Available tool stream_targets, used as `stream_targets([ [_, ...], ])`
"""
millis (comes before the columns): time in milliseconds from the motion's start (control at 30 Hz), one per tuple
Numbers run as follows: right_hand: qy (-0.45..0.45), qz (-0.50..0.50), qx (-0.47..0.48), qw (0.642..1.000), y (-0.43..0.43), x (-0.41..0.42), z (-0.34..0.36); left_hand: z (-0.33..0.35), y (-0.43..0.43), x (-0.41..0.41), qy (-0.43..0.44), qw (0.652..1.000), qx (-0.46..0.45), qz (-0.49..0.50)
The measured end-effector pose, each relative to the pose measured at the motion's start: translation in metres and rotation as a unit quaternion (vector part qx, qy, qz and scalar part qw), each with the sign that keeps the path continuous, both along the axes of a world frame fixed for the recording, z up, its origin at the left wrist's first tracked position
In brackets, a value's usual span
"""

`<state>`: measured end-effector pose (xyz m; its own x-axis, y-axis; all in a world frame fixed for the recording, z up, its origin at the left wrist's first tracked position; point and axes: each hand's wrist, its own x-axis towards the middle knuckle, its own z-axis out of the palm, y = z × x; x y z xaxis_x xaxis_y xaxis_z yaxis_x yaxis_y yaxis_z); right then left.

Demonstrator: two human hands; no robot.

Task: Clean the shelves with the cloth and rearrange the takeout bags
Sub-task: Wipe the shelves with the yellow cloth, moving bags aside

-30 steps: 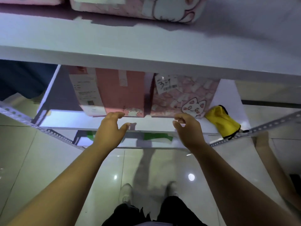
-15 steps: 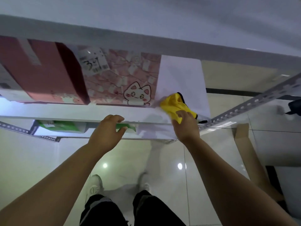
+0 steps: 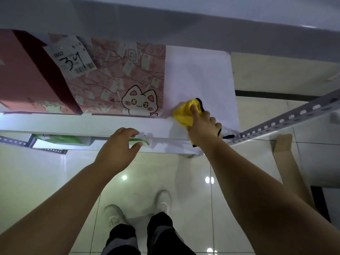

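Work sits on the middle white shelf board (image 3: 198,74), right of the frame's centre. Your right hand (image 3: 202,126) is curled over a crumpled yellow cloth with black edging (image 3: 182,115), gripping it and pressing it down on the board close to its front edge. A strip of the black edging pokes out beside your wrist at the board's front right corner. Your left hand (image 3: 117,146) holds nothing. Its fingers are loosely bent, thumb apart, in front of the board's front edge near the frame's centre, and you cannot tell from this view whether the fingertips touch that edge.

Just left of the cloth, on the same board, stands a pink paper takeout bag printed with a white cartoon cat (image 3: 117,83). The cloth lies just beside the bag's lower right corner; whether the two touch is not clear. A white printed label with a barcode and handwritten digits (image 3: 73,57) is stuck to the bag's upper left. Against that bag's left side stands a plain red-pink takeout bag (image 3: 27,70), which runs out of the frame's left edge.

An upper white shelf board (image 3: 165,21) spans the top of the frame. A grey perforated metal rail (image 3: 287,121) slants from the middle board's front right corner to the frame's right edge. Below the board, at centre left, a green and white package (image 3: 58,139) lies on a lower shelf, partly hidden by your left hand. Beneath is a glossy pale tiled floor (image 3: 46,177), with your white shoes (image 3: 114,216) at bottom centre and a brown cardboard piece (image 3: 287,162) at the right.
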<state>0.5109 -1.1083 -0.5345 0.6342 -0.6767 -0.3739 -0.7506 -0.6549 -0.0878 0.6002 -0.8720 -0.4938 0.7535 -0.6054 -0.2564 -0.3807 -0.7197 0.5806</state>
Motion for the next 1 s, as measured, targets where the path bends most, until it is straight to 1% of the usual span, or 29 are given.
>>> stream_targets([
  [67, 0.01, 0.015, -0.025, 1.0, 0.002, -0.004, 0.001, -0.002, 0.004, -0.004, 0.008, 1.0, 0.002, 0.007],
  [233, 0.023, 0.032, -0.03, 0.999, 0.014, -0.011, 0.017, 0.0, 0.019, -0.016, 0.011, 1.0, 0.005, 0.012],
  [500, -0.017, 0.055, 0.011, 0.998, 0.083, -0.038, 0.042, 0.02, 0.068, -0.024, 0.036, 0.998, -0.031, 0.043],
  [567, -0.043, 0.069, 0.027, 0.996, 0.112, -0.039, 0.048, 0.024, 0.093, -0.027, 0.04, 0.997, -0.033, 0.05],
  [667, -0.064, 0.107, 0.024, 0.992, 0.161, -0.033, 0.058, 0.029, 0.139, -0.029, 0.05, 0.996, -0.031, 0.066],
  [767, -0.061, 0.144, 0.025, 0.987, 0.211, -0.018, 0.068, 0.034, 0.193, -0.026, 0.047, 0.995, -0.028, 0.086],
  [1000, -0.078, 0.196, 0.072, 0.975, 0.327, 0.028, 0.079, 0.045, 0.315, -0.003, 0.018, 0.99, -0.012, 0.141],
])
